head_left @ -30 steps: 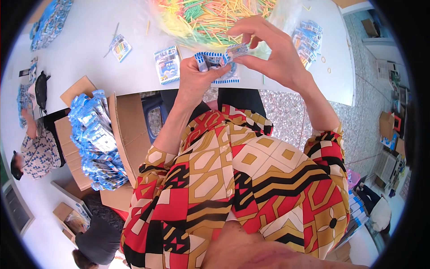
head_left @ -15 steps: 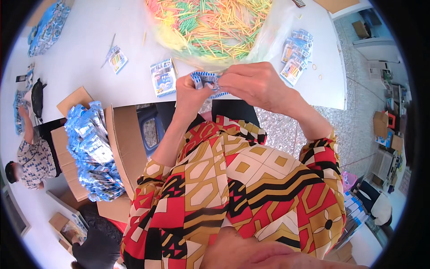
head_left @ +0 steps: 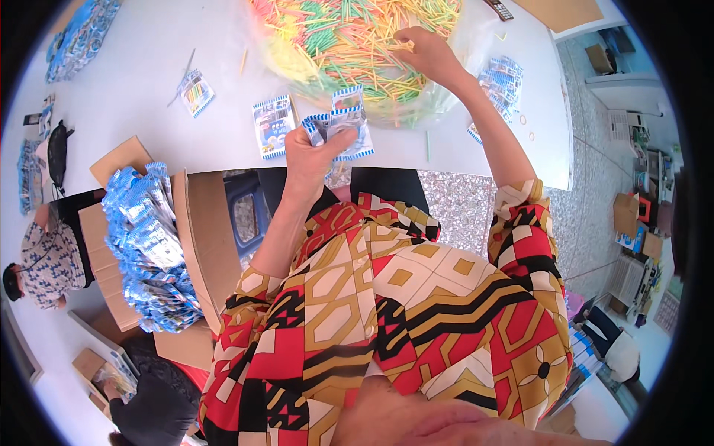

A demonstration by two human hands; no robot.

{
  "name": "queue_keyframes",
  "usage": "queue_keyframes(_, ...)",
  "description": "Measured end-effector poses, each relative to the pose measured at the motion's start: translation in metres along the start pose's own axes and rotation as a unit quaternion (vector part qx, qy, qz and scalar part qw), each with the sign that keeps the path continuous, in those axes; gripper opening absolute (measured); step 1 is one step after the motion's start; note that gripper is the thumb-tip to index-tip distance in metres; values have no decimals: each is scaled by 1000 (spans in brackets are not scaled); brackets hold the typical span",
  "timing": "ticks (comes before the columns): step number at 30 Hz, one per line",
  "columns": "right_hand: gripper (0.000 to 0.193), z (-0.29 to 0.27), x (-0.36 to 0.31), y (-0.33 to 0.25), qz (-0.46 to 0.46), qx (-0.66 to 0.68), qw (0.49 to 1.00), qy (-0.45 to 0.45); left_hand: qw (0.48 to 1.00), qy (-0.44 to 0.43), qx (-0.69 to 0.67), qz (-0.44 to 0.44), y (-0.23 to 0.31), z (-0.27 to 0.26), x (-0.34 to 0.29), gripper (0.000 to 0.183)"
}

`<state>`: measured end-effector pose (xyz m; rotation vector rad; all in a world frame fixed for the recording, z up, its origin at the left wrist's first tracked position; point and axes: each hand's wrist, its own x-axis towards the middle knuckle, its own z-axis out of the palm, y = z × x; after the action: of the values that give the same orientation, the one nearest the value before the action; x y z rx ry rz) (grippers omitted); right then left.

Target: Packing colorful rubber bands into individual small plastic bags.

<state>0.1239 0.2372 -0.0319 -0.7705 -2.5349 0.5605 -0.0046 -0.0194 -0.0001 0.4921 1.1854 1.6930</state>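
Note:
My left hand [head_left: 311, 160] is closed on several small blue-and-white plastic packets [head_left: 352, 119] at the table's near edge, thumb pressed across the front. My right hand [head_left: 428, 56] reaches over a large clear plastic bag [head_left: 372, 113] heaped with thin sticks [head_left: 346, 52] in yellow, orange, pink and green. Its bent fingers and thumb are at the sticks with a gap between them; I see nothing clearly gripped. Just left of my left hand, another blue-and-white packet [head_left: 273, 126] lies flat on the table. A single greenish stick [head_left: 428, 146] lies near the table's front edge.
A cardboard box [head_left: 204, 230] at lower left overflows with blue packets [head_left: 149, 245]. More packets [head_left: 500, 85] lie right of the bag, beside rubber bands [head_left: 523, 119]. One packet [head_left: 196, 94] lies at left by a thin tool. A remote control [head_left: 500, 9] sits far right. Other people work at left.
My right hand has left the packets at my left hand and moved up and right to the heap of sticks. The left hand keeps the packets, now fanned out more. A greenish stick now shows on the table.

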Motion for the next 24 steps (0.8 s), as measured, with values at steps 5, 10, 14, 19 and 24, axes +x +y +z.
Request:
queue_keyframes(5,29,14,20,-2,-13,-164,983,-83,1000,-2,-6,-4,2,-1,-2,18)
queue_keyframes(10,28,19,40,-10,10,-253,950,-182,1000,2,-8,1,3,-2,-4,18)
queue_keyframes(14,20,38,42,0,-50,-260,948,-175,1000,-2,-7,3,0,0,-3,18)
queue_keyframes(19,8,40,37,-26,-72,-237,959,-138,1000,-5,-7,7,2,0,-5,18)
queue_keyframes(24,12,21,21,7,19,-133,990,-45,1000,-9,-4,2,2,-1,-4,17)
